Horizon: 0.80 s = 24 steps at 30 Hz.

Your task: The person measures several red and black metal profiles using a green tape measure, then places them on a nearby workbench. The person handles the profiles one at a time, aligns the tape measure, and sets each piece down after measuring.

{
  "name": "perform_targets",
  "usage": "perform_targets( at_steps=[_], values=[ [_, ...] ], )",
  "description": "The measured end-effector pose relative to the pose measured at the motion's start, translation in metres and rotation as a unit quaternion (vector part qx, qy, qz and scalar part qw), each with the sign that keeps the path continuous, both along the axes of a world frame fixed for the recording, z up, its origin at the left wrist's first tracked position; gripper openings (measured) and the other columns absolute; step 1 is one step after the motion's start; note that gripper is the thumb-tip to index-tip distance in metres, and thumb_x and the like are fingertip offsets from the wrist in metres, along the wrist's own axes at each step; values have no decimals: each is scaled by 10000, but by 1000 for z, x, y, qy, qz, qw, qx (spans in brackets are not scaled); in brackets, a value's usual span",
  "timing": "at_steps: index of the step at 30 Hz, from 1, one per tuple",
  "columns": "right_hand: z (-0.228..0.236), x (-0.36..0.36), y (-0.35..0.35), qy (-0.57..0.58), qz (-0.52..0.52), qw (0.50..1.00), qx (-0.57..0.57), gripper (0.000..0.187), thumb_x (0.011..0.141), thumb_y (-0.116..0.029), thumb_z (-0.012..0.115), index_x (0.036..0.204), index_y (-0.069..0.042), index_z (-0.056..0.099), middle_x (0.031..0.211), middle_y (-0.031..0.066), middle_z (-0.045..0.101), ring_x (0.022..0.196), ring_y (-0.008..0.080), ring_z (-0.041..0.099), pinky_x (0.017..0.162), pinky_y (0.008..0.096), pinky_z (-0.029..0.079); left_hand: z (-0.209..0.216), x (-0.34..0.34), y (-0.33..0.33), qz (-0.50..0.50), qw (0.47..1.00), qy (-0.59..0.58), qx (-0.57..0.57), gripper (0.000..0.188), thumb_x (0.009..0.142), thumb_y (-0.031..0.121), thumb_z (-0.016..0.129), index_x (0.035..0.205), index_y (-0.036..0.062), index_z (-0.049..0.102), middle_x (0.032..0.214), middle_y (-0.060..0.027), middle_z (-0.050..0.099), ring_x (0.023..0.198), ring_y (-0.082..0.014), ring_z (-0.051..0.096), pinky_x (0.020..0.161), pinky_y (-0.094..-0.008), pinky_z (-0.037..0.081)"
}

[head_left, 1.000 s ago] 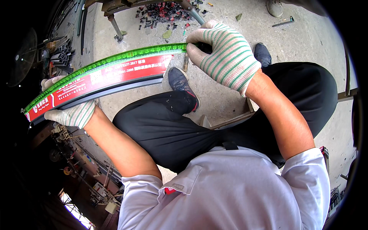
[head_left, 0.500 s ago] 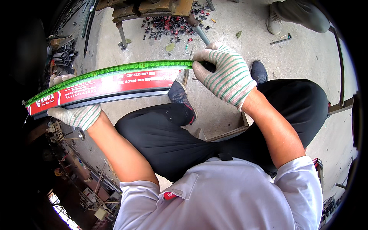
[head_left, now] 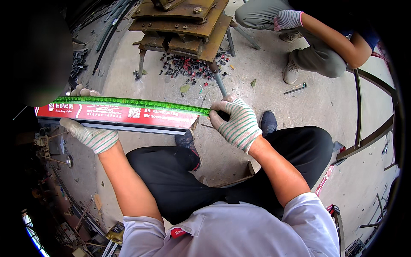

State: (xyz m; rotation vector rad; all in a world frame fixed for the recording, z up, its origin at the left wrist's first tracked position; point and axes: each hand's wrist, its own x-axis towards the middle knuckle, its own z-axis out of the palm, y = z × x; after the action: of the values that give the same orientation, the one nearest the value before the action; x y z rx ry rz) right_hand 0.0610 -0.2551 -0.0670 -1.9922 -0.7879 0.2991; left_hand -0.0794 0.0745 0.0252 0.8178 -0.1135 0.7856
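Observation:
My left hand (head_left: 92, 136), in a white glove with green stripes, is closed around a long metal profile (head_left: 141, 127) with red printed film along its side. Its fingers show beyond the far edge and its thumb lies on the near side. A green tape measure blade (head_left: 141, 103) runs along the profile's upper edge. My right hand (head_left: 237, 124), gloved alike, grips the tape's dark case just past the profile's right end; most of that case is hidden in the palm. The profile's left end reaches into the dark rim.
Ahead stands a rusty metal stand (head_left: 184, 38) on legs, with black and red scraps (head_left: 188, 66) beneath it. At far right, a co-worker's gloved hand (head_left: 289, 20) rests on a knee. A thin rod (head_left: 295, 88) lies on the floor, left of a brown metal frame (head_left: 372, 133).
The view has tilted up, bringing more of the stand and the co-worker's hand into sight. The profile and tape now lie more level, and my right hand appears lower. Both grips are kept.

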Motion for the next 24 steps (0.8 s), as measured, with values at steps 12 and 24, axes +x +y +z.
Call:
perform_targets(
  at_steps=[12, 24],
  values=[
    [-6, -5, 0, 30, -21, 999, 21, 120, 857, -163, 742, 917, -63, 774, 825, 126, 673, 793, 299, 655, 760, 384, 541, -1, -3, 1, 163, 980, 101, 54, 960, 755, 671, 810, 1379, -6, 537, 1309, -189, 648, 1169, -297, 657, 1041, -480, 560],
    [-87, 8, 3, 257, -84, 961, -57, 189, 901, -195, 723, 987, -39, 788, 755, 106, 734, 699, 157, 698, 694, 320, 556, -6, -23, 38, 306, 945, 114, 10, 1015, 905, 860, 376, 1314, -57, 524, 1227, -261, 666, 1128, -356, 691, 1060, -516, 556]
  ],
)
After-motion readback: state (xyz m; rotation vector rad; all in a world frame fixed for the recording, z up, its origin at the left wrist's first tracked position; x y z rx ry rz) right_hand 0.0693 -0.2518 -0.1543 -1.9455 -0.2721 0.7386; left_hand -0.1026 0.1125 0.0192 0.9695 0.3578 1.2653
